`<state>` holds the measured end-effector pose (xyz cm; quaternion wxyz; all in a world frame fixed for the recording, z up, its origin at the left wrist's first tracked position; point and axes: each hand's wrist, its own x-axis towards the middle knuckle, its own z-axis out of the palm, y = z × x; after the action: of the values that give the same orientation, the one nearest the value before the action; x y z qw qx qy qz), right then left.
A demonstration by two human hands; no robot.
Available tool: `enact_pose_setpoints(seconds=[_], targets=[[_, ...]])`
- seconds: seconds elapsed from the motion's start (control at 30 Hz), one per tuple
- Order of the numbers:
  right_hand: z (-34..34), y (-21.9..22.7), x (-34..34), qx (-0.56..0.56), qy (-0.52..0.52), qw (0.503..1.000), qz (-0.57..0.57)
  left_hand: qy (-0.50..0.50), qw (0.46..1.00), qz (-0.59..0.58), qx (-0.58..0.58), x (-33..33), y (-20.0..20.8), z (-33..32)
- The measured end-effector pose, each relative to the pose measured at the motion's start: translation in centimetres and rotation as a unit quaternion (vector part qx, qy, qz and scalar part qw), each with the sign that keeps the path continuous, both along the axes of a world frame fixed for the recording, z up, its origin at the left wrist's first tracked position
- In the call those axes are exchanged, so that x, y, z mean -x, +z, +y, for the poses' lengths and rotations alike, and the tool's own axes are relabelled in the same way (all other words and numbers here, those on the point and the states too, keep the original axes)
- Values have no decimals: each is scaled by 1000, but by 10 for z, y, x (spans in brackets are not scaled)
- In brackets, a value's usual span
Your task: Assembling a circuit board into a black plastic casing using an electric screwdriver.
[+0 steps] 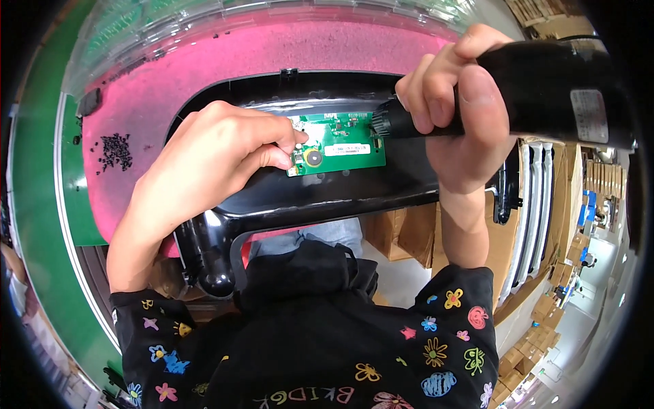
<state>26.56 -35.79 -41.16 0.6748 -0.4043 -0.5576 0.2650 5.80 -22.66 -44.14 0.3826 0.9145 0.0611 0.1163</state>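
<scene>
PCB x1 | L hand grip: pinching L edge | R hand grip: round blk tool x1

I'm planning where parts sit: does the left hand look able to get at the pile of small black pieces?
Probably yes: the pile lies uncovered on the pink mat, seemingly nothing blocking the left hand, now busy at the circuit board.

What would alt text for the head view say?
The left hand pinches a green circuit board over a curved black shell; the right hand holds a black tool at the board's right end. Small black pieces lie on a pink mat.
</scene>
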Motion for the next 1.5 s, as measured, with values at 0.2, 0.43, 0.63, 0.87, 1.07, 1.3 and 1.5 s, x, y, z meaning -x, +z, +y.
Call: enact_pose_setpoints(seconds=[0.2, 0.43, 0.63, 0.87, 1.07, 1.3, 1.5], targets=[[-9, 12, 12, -48, 106, 992, 56, 14, 998, -35, -45, 0, -2, 1], [-12, 49, 31, -86, 204, 975, -7, 37, 989, -112, 87, 3, 6, 0], [9, 41, 46, -69, 181, 981, -3, 33, 991, -106, 73, 4, 6, -1], [20, 30, 59, -46, 151, 987, 5, 51, 991, -98, 71, 5, 3, 1], [9, 26, 60, -32, 119, 992, 13, 53, 988, -126, 75, 5, 6, 1], [20, 17, 45, -14, 78, 997, 20, 131, 988, -79, 9, 7, 4, 2], [26, 9, 41, 6, 71, 997, 22, 144, 986, -52, -58, 6, 5, 2]])
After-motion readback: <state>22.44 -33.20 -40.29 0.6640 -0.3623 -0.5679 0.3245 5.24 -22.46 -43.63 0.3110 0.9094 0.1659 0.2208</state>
